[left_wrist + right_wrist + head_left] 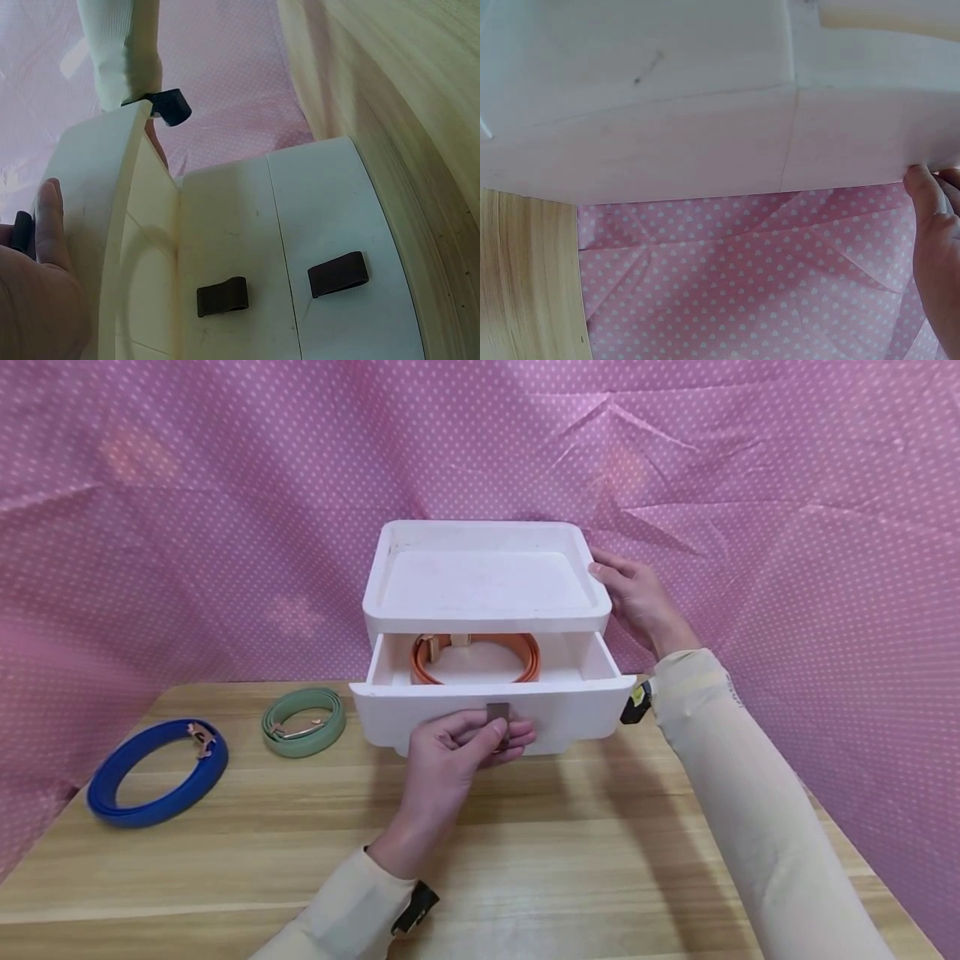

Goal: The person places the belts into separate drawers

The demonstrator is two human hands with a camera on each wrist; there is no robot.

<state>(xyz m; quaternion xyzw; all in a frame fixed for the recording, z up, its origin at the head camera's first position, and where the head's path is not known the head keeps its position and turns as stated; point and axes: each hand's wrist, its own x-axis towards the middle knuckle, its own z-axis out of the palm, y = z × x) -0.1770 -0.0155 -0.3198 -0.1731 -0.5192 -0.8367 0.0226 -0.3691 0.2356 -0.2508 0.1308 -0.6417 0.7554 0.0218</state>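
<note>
One drawer [566, 717], longest left-to-right, juts toward the viewer; left hand [450, 749] pinches its tab [498, 712]; right hand [637, 597], fingers extended, touches cabinet [487, 624].

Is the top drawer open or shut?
Open: the top drawer juts out from the white cabinet, and the orange belt shows inside.

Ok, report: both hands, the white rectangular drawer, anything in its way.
Left hand pinching dark brown tab; right hand holding side of white boxy cabinet. White drawer partly open, coiled orange belt inside. No obstruction visible.
</note>
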